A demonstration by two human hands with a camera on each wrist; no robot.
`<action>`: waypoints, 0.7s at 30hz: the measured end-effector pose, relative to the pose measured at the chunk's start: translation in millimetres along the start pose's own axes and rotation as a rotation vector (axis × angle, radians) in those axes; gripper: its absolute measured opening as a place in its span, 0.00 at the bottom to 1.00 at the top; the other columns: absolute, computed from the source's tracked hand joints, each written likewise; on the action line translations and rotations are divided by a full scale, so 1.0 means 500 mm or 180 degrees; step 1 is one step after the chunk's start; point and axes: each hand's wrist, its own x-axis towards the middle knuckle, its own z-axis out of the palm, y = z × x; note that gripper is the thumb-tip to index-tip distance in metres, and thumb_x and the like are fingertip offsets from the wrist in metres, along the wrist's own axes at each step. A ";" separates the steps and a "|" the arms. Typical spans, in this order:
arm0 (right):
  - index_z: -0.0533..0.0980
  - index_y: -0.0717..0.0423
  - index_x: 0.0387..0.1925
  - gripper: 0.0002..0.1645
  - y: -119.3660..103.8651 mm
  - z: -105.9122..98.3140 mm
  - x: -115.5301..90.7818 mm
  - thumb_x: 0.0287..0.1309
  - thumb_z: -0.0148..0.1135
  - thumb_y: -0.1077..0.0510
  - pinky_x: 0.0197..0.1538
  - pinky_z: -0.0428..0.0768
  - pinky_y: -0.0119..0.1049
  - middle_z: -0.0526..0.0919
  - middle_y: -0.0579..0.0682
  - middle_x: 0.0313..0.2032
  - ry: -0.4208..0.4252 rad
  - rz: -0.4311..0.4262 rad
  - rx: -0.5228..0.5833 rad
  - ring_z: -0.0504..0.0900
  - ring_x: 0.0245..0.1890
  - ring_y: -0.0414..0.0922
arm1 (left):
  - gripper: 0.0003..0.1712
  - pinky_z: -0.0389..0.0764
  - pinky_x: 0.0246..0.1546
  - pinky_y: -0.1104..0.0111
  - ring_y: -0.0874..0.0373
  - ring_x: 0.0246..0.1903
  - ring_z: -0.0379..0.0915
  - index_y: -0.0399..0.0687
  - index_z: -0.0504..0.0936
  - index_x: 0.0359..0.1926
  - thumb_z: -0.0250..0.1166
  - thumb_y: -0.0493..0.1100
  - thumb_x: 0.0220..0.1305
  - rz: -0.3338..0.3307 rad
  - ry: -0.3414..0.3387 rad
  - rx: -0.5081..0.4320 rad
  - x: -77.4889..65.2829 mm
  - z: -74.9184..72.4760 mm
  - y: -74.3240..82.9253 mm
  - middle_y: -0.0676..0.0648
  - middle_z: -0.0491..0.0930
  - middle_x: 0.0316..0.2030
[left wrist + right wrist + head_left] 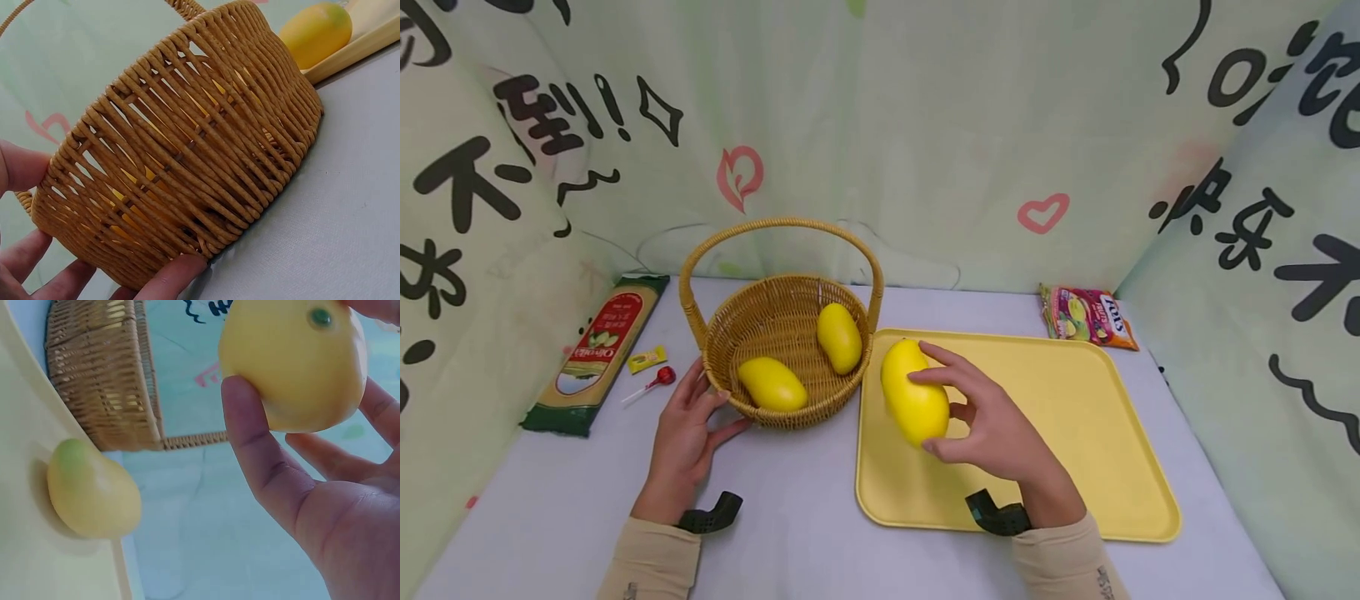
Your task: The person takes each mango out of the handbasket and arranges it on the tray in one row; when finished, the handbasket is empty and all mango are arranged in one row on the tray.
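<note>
A wicker basket [793,287] with a tall handle stands on the table, steadied at its near left side by my left hand [683,429]. In the left wrist view its fingers [169,278] spread over the woven wall. Two yellow mangoes lie inside, one mango [772,384] in front and another mango [839,337] at the right. My right hand [981,408] grips a third mango [914,392] over the left part of the yellow tray [1060,433]. Another mango with a green tip [94,490] rests on the tray in the right wrist view; from the head it is largely hidden.
Left of the basket lie a green and tan olive-print packet [598,354], a small yellow wrapped sweet [647,359] and a red lollipop [664,376]. A colourful candy bag [1086,317] sits behind the tray. Printed curtains hang around the table.
</note>
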 end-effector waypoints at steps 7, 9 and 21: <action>0.76 0.53 0.68 0.42 0.018 -0.042 -0.012 0.50 0.74 0.74 0.61 0.84 0.30 0.58 0.50 0.82 0.0243 0.0056 0.0011 0.69 0.74 0.58 | 0.42 0.86 0.56 0.48 0.47 0.78 0.60 0.79 0.53 0.83 0.53 0.38 0.80 0.0007 0.0007 0.0002 -0.002 -0.001 0.001 0.56 0.50 0.85; 0.76 0.54 0.68 0.42 0.024 -0.051 -0.014 0.50 0.74 0.74 0.61 0.84 0.29 0.58 0.49 0.82 0.0311 0.0102 -0.0014 0.69 0.74 0.58 | 0.42 0.86 0.56 0.48 0.47 0.78 0.60 0.79 0.53 0.83 0.54 0.38 0.80 0.0007 0.0011 0.0003 -0.002 -0.001 0.001 0.56 0.50 0.85; 0.74 0.61 0.69 0.41 0.056 -0.079 -0.017 0.53 0.73 0.73 0.59 0.83 0.25 0.58 0.53 0.82 0.0517 0.0254 -0.0056 0.68 0.74 0.63 | 0.41 0.84 0.57 0.46 0.47 0.78 0.60 0.78 0.54 0.83 0.53 0.37 0.80 0.0004 0.0007 -0.0012 -0.004 0.003 0.003 0.55 0.50 0.85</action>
